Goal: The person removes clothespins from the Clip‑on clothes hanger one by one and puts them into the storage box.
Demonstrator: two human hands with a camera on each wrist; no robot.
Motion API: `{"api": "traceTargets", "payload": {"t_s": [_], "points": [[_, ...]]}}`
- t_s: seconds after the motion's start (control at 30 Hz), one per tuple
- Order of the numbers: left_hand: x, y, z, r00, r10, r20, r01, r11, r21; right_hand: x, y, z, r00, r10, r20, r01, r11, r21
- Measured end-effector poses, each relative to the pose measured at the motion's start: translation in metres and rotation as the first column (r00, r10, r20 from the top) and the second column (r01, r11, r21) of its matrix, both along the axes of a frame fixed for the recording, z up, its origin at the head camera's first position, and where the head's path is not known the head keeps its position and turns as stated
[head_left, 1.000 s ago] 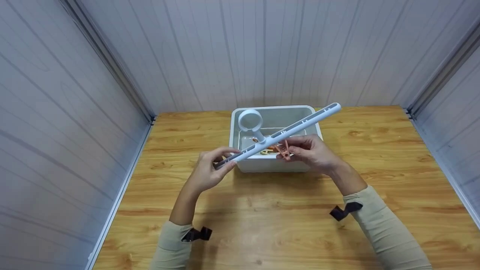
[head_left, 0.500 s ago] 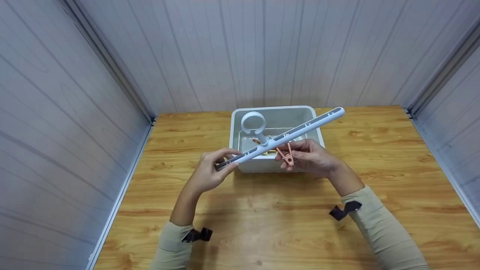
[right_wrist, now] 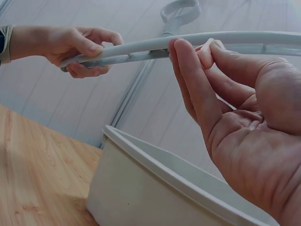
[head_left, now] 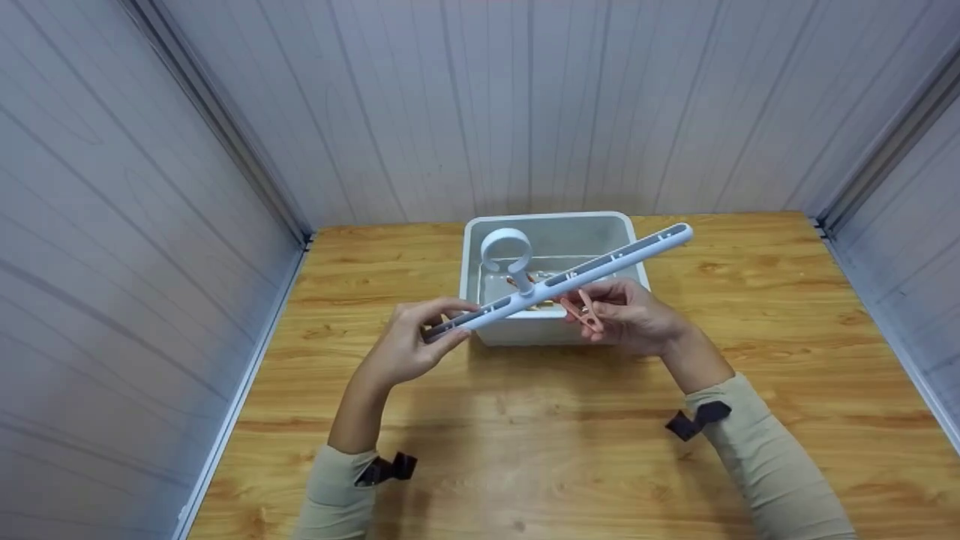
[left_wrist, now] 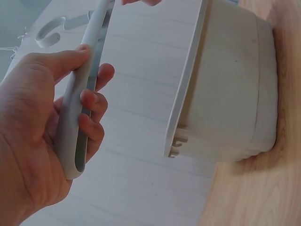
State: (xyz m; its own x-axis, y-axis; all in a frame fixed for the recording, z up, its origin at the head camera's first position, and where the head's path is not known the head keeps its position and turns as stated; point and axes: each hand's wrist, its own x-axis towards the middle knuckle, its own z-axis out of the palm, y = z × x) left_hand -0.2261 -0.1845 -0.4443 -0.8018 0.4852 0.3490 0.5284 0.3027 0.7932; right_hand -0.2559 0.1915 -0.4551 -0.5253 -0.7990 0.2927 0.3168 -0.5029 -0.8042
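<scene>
A pale grey hanger bar with slots along it and an open hook slants above the front of a bin. Its lower left end is gripped by my left hand; the left wrist view shows thumb and fingers wrapped round that end. Just under the bar, right of the hook, my right hand pinches a pink clothespin between thumb and fingers. In the right wrist view the hand mostly hides the clothespin, which is close to the bar.
A white plastic bin stands on the wooden table near the back wall. Small orange and yellow pieces lie inside, partly hidden by the hanger. Light panel walls rise at the back and sides.
The hanger's right end has dipped slightly. My right hand has moved a little down and to the right, and the clothespin has turned in its fingers. My left hand keeps its grip.
</scene>
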Motion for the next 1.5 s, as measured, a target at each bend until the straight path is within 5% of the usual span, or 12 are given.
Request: {"api": "traceTargets", "payload": {"t_s": [0.4, 0.6, 0.83, 1.03, 1.5], "points": [[0.002, -0.006, 0.008, 0.989, 0.032, -0.144, -0.042, 0.997, -0.068, 0.003, 0.006, 0.014, 0.993, -0.117, -0.008, 0.117, 0.98, 0.16], [0.005, -0.005, 0.008, 0.987, 0.05, -0.15, -0.062, 0.995, -0.08, 0.008, 0.003, 0.014, 0.948, -0.297, -0.116, 0.318, 0.895, 0.314], [0.006, 0.0, -0.005, 0.999, 0.049, 0.012, -0.049, 0.999, 0.011, 0.015, -0.004, 0.014, 0.854, -0.457, -0.249, 0.52, 0.752, 0.404], [0.009, 0.006, -0.018, 0.985, 0.054, 0.166, -0.064, 0.996, 0.06, 0.016, -0.008, 0.014, 0.805, -0.532, -0.264, 0.591, 0.678, 0.438], [0.01, 0.009, -0.025, 0.973, 0.071, 0.22, -0.093, 0.991, 0.092, 0.015, -0.006, 0.017, 0.786, -0.556, -0.27, 0.615, 0.656, 0.438]]}}
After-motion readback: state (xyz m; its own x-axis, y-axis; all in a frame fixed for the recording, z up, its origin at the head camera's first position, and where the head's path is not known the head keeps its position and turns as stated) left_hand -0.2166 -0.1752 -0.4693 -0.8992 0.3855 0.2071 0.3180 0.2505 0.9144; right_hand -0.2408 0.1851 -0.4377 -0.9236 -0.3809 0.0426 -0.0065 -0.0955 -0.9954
